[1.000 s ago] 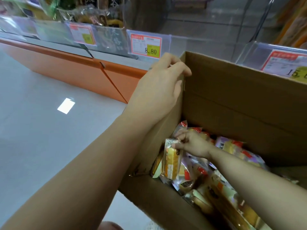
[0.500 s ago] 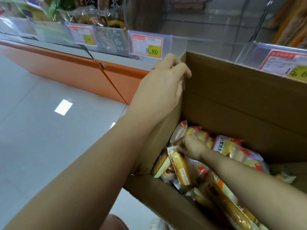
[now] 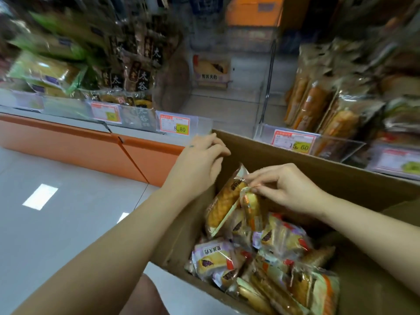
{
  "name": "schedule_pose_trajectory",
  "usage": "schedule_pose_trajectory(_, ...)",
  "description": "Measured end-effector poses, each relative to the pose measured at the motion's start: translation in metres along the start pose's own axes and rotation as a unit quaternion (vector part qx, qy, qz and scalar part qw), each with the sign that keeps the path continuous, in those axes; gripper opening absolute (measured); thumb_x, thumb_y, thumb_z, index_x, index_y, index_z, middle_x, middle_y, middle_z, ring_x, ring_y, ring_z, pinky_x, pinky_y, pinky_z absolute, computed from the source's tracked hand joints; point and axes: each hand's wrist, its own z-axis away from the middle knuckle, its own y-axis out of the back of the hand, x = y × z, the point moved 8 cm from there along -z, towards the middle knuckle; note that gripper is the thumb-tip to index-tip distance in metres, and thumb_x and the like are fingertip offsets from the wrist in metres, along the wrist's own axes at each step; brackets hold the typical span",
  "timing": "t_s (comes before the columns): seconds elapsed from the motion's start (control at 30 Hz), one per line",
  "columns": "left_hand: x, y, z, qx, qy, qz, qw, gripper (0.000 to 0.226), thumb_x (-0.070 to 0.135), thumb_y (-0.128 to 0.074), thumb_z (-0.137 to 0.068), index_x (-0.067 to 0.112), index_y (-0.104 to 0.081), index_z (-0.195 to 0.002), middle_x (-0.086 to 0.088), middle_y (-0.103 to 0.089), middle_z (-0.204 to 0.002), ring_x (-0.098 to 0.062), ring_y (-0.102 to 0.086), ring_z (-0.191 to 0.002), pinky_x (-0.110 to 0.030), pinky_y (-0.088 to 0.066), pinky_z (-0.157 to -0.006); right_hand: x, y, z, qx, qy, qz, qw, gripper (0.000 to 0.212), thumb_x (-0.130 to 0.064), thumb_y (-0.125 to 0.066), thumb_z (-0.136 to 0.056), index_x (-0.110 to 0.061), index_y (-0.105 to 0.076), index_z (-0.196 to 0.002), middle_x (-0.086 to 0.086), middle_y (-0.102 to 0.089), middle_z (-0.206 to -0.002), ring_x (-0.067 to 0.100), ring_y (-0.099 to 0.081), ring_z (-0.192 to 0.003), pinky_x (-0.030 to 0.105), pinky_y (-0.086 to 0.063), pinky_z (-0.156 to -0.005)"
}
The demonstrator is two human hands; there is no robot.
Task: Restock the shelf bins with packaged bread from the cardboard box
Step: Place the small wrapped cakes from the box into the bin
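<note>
Box (image 3: pixel 318 169): near right, heaped with packs (image 3: pixel 279 243). Left hand (image 3: pixel 197 162): fingers curled over far-left rim, likely steadying it. Right hand (image 3: pixel 286 189): pinches two packs by their top seals, apparently bound for far bin (image 3: pixel 227 105).

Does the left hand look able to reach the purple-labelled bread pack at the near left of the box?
Probably yes: the pack lies uncovered on top, but the left hand grips the box edge and must let go first.
</note>
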Motion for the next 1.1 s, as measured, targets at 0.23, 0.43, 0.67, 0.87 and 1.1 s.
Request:
schedule_pose_trajectory(0.23, 0.039, -0.013, -0.009, -0.319, 0.132, 0.438, 0.83, 0.066, 0.014, -0.066, -0.087, 0.022, -0.034, -0.144, 0.006, -0.06, -0.124, -0.005, -0.06, -0.111, -0.022, -0.048, -0.095, -0.045, 0.075, 0.022, 0.065, 0.056, 0.05, 0.995, 0.016, -0.016, -0.066, -0.084, -0.019, -0.075, -0.097, -0.01, -0.068, -0.112, -0.006, -0.06, -0.104, 0.013, -0.046, -0.093)
schedule_pose_trajectory(0.43, 0.061, 0.024, -0.046, -0.285, 0.077, 0.472, 0.831, 0.042, 0.009, -0.066, -0.084, 0.019, -0.054, -0.122, 0.005, -0.07, -0.107, -0.009, -0.066, -0.102, -0.026, -0.053, -0.084, -0.075, 0.132, 0.03, 0.16, 0.059, 0.093, 0.981, 0.016, -0.014, -0.066, -0.085, -0.023, -0.071, -0.097, -0.011, -0.065, -0.112, -0.004, -0.058, -0.104, 0.008, -0.045, -0.089)
schedule_pose_trajectory(0.67, 0.051, 0.074, -0.098, -0.006, 0.075, 0.463, 0.883, 0.038, 0.019, -0.07, -0.083, 0.021, -0.055, -0.119, 0.006, -0.068, -0.11, -0.004, -0.063, -0.104, -0.03, -0.049, -0.096, -0.062, 0.222, 0.033, 0.412, 0.042, 0.101, 0.905, 0.012, -0.012, -0.065, -0.087, -0.017, -0.071, -0.096, -0.008, -0.064, -0.089, 0.004, -0.06, -0.083, 0.018, -0.048, -0.079)
schedule_pose_trajectory(0.87, 0.078, 0.079, -0.117, 0.086, 0.045, 0.4, 0.912, 0.037, 0.021, -0.072, -0.082, 0.027, -0.05, -0.111, 0.014, -0.063, -0.106, 0.003, -0.06, -0.099, -0.012, -0.048, -0.083, -0.012, 0.214, -0.001, 0.356, -0.079, 0.208, 0.908, 0.015, -0.018, -0.066, -0.086, -0.016, -0.075, -0.099, -0.002, -0.07, -0.096, 0.016, -0.063, -0.092, 0.026, -0.045, -0.082)
schedule_pose_trajectory(1.1, 0.099, 0.029, -0.14, 0.039, 0.092, 0.351, 0.931, 0.042, 0.024, -0.073, -0.081, 0.028, -0.044, -0.11, 0.019, -0.054, -0.097, 0.006, -0.052, -0.084, -0.001, -0.04, -0.06, 0.028, 0.214, -0.01, 0.301, -0.191, 0.208, 0.911, 0.023, -0.023, -0.062, -0.089, -0.018, -0.071, -0.11, 0.003, -0.07, -0.111, 0.023, -0.063, -0.103, 0.031, -0.047, -0.089)
